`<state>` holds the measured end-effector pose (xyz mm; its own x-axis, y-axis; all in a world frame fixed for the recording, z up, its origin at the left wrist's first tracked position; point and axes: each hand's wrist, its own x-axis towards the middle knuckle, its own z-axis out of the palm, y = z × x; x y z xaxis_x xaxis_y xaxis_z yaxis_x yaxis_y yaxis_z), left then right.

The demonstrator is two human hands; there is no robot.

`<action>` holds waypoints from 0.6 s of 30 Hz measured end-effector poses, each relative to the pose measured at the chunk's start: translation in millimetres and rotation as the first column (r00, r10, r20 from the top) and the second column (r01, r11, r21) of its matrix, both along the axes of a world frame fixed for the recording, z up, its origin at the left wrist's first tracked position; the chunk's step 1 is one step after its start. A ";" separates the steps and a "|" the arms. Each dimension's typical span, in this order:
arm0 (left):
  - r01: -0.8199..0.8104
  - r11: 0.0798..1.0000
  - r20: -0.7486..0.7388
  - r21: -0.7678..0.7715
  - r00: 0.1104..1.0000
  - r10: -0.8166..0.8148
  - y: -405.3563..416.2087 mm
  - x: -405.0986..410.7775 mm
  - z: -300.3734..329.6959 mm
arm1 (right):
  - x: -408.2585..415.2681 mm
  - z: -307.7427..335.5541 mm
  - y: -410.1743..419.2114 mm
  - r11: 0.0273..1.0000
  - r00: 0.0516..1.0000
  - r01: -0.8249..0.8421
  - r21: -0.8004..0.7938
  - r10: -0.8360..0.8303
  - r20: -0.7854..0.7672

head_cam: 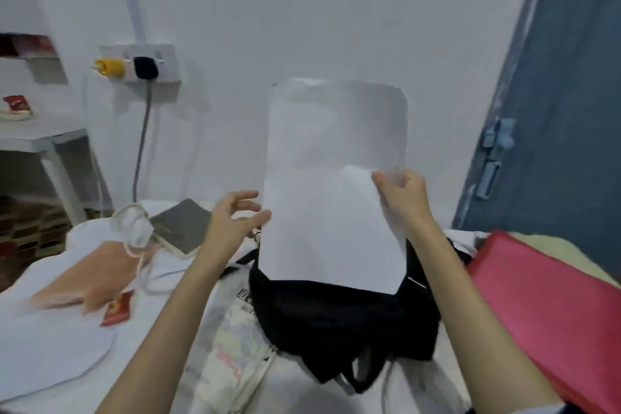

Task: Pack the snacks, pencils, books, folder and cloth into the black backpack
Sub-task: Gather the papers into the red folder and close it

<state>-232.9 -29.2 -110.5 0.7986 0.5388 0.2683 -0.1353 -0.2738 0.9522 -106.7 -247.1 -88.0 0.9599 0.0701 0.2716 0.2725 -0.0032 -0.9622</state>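
Note:
A translucent white folder [331, 185] stands upright with its lower end over the mouth of the black backpack [339, 323], which lies on the white bed. My right hand [401, 195] pinches the folder's right edge. My left hand [235, 222] is at the folder's left edge with its fingers spread, the thumb touching the sheet. A small red snack packet [117, 309] lies on the bed to the left. A peach cloth [90, 279] lies beside it. A grey book [183, 225] rests further back.
A printed tote bag [232, 346] lies under my left forearm. A pink cushion [551, 309] is at the right. A white drawstring cord [134, 228] lies on the book. A wall socket with plugs [141, 65], a white side table [40, 138] and a blue door [554, 111] stand behind.

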 end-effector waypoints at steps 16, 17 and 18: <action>0.831 0.543 -0.392 0.120 0.543 -0.743 -348.8 95.9 -95.2 | -47.4 -100.8 -357.8 0.581 0.575 0.519 -0.627 -0.780 -0.247; 0.851 0.494 -0.426 0.178 0.519 -0.741 -363.6 94.3 -102.2 | -49.5 -103.7 -370.6 0.545 0.553 0.517 -0.660 -0.801 -0.228; 0.863 0.446 -0.462 0.238 0.505 -0.729 -381.8 94.8 -109.3 | -52.8 -105.2 -384.3 0.512 0.532 0.502 -0.697 -0.818 -0.219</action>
